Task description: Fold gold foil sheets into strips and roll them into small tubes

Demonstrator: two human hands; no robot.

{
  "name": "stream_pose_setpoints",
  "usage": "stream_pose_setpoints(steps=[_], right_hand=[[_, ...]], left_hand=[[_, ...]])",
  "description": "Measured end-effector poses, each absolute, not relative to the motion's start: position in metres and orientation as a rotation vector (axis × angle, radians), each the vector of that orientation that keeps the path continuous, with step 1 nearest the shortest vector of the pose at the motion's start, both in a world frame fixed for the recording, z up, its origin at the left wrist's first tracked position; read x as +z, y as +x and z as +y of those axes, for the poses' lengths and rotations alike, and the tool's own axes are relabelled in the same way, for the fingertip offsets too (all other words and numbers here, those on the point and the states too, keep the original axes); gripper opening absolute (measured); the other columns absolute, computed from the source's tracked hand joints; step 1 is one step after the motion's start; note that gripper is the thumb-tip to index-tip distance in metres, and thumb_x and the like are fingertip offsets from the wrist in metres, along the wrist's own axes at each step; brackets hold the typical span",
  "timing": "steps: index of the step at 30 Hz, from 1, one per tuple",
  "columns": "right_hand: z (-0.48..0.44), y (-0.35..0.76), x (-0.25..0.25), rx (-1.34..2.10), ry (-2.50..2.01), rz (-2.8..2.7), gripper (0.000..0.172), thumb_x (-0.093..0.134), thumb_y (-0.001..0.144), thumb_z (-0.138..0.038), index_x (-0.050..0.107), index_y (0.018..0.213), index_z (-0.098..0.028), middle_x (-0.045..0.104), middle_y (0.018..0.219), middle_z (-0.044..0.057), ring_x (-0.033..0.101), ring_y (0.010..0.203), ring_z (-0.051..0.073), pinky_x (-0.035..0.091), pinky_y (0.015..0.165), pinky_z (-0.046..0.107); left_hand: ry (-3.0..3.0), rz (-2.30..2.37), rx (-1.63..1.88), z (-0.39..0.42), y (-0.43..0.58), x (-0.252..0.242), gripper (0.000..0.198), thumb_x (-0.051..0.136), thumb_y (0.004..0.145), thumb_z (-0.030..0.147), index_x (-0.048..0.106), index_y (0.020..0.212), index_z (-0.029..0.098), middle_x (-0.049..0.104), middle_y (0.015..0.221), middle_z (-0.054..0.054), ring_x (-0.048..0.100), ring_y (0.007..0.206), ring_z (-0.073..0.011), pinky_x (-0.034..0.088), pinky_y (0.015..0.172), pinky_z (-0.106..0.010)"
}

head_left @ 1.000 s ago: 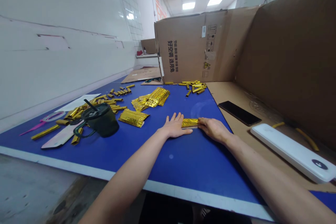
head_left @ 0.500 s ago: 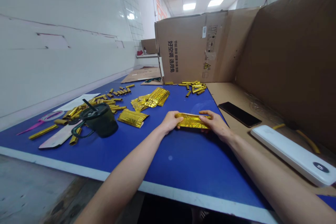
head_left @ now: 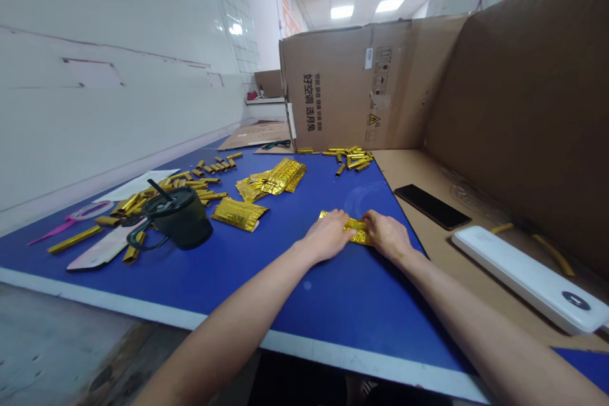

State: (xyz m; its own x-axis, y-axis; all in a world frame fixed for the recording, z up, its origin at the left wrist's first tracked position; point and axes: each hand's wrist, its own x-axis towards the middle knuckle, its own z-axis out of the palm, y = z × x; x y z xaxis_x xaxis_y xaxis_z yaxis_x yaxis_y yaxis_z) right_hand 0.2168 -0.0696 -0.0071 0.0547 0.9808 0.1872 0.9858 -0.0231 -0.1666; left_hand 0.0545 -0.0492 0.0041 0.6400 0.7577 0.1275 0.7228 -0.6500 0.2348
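Observation:
A gold foil sheet [head_left: 354, 229] lies on the blue table [head_left: 295, 292], pinched between both hands. My left hand [head_left: 328, 238] has its fingers curled onto the sheet's left part. My right hand [head_left: 387, 236] presses and grips its right part, fingers bent. Most of the sheet is hidden under the hands. A small pile of flat gold foil sheets [head_left: 239, 212] lies to the left, and a larger fanned stack of gold sheets [head_left: 273, 178] sits further back.
A dark cup with a straw [head_left: 178, 219] stands left, among several folded gold strips [head_left: 190, 183]. More gold pieces [head_left: 352, 157] lie by the cardboard box [head_left: 352, 85]. Pink scissors [head_left: 71, 219] lie far left. A black phone [head_left: 432, 205] and a white device [head_left: 528, 279] rest on cardboard at right.
The foil piece was lifted off the table between both hands, then set down again. Both hands now sit closer together, folding or pressing it.

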Motion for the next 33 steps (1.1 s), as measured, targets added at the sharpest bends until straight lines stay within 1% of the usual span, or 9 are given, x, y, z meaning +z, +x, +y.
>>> stream_pose_setpoints(steps=[2, 5, 9, 11, 14, 22, 27, 29, 33], right_hand=[[-0.071, 0.218, -0.006, -0.095, -2.121, -2.017, 0.033, 0.026, 0.084, -0.029, 0.055, 0.097, -0.022, 0.064, 0.079, 0.008, 0.059, 0.073, 0.022, 0.038, 0.056, 0.029], [-0.074, 0.215, -0.003, -0.24, -2.057, -1.97, 0.036, 0.026, 0.084, -0.031, 0.054, 0.101, -0.018, 0.061, 0.094, 0.013, 0.056, 0.086, 0.025, 0.04, 0.067, 0.034], [-0.081, 0.195, -0.004, -0.046, -1.614, -2.221, 0.05, 0.027, 0.083, -0.043, 0.041, 0.122, -0.014, 0.04, 0.128, 0.012, 0.03, 0.12, 0.024, 0.026, 0.095, 0.038], [-0.083, 0.186, -0.008, 0.157, -1.464, -2.36, 0.062, 0.023, 0.083, -0.049, 0.026, 0.131, -0.012, 0.028, 0.136, 0.011, 0.019, 0.126, 0.023, 0.02, 0.099, 0.038], [-0.081, 0.187, -0.015, 0.294, -1.508, -2.398, 0.068, 0.017, 0.082, -0.053, 0.016, 0.134, -0.01, 0.019, 0.139, 0.012, 0.013, 0.127, 0.022, 0.015, 0.101, 0.039], [-0.07, 0.211, -0.019, 0.181, -1.879, -2.371, 0.077, 0.014, 0.077, -0.062, 0.021, 0.133, -0.01, 0.016, 0.139, 0.013, 0.01, 0.127, 0.024, 0.011, 0.099, 0.048], [-0.081, 0.202, -0.01, 0.032, -1.984, -2.412, 0.083, 0.016, 0.074, -0.066, 0.028, 0.13, -0.005, 0.023, 0.136, 0.019, 0.019, 0.124, 0.031, 0.012, 0.096, 0.052], [-0.09, 0.194, -0.003, -0.058, -1.937, -2.464, 0.082, 0.019, 0.074, -0.066, 0.036, 0.126, -0.004, 0.031, 0.132, 0.022, 0.025, 0.121, 0.034, 0.011, 0.095, 0.054], [-0.113, 0.171, 0.013, -0.1, -1.556, -2.654, 0.074, 0.023, 0.074, -0.065, 0.053, 0.113, -0.01, 0.034, 0.131, 0.017, 0.02, 0.123, 0.033, 0.006, 0.097, 0.052]], left_hand=[[2.695, 1.146, 0.125, -0.054, 0.058, -0.001, 0.072, 0.026, 0.076, 0.06, 0.026, 0.129, 0.012, 0.022, 0.136, -0.012, 0.015, 0.126, -0.0239, 0.016, 0.101, -0.036], [2.66, 1.191, 0.035, -0.056, 0.061, -0.008, 0.084, 0.018, 0.072, 0.068, 0.012, 0.133, 0.01, 0.005, 0.14, -0.012, 0.0, 0.128, -0.0245, 0.007, 0.102, -0.041], [2.641, 1.23, 0.024, -0.053, 0.06, -0.01, 0.077, 0.021, 0.075, 0.063, 0.008, 0.134, 0.016, 0.001, 0.14, -0.008, -0.003, 0.128, -0.0254, 0.003, 0.101, -0.044], [2.648, 1.216, 0.013, -0.05, 0.059, -0.01, 0.072, 0.023, 0.077, 0.058, 0.006, 0.134, 0.02, 0.001, 0.141, -0.005, -0.004, 0.127, -0.0254, 0.002, 0.101, -0.045], [2.626, 1.264, -0.002, -0.045, 0.057, -0.012, 0.073, 0.022, 0.077, 0.055, 0.005, 0.134, 0.013, 0.001, 0.14, -0.009, -0.004, 0.128, -0.0239, 0.003, 0.101, -0.044], [2.542, 1.396, 0.043, -0.027, 0.044, -0.015, 0.078, 0.009, 0.076, 0.063, 0.009, 0.134, 0.011, 0.001, 0.14, -0.008, -0.004, 0.128, -0.0235, 0.001, 0.1, -0.047], [2.505, 1.506, 0.095, -0.013, 0.034, -0.017, 0.072, 0.008, 0.077, 0.061, 0.01, 0.134, 0.017, 0.003, 0.14, -0.005, -0.003, 0.128, -0.0258, 0.002, 0.098, -0.052], [2.472, 1.614, 0.128, -0.006, 0.03, -0.019, 0.069, 0.01, 0.078, 0.059, 0.011, 0.134, 0.019, 0.005, 0.14, -0.007, -0.002, 0.127, -0.0274, 0.003, 0.097, -0.054], [2.372, 1.869, 0.22, 0.005, 0.023, -0.021, 0.075, 0.017, 0.075, 0.064, 0.014, 0.133, 0.017, 0.011, 0.139, -0.015, 0.003, 0.127, -0.0311, 0.009, 0.095, -0.056]])
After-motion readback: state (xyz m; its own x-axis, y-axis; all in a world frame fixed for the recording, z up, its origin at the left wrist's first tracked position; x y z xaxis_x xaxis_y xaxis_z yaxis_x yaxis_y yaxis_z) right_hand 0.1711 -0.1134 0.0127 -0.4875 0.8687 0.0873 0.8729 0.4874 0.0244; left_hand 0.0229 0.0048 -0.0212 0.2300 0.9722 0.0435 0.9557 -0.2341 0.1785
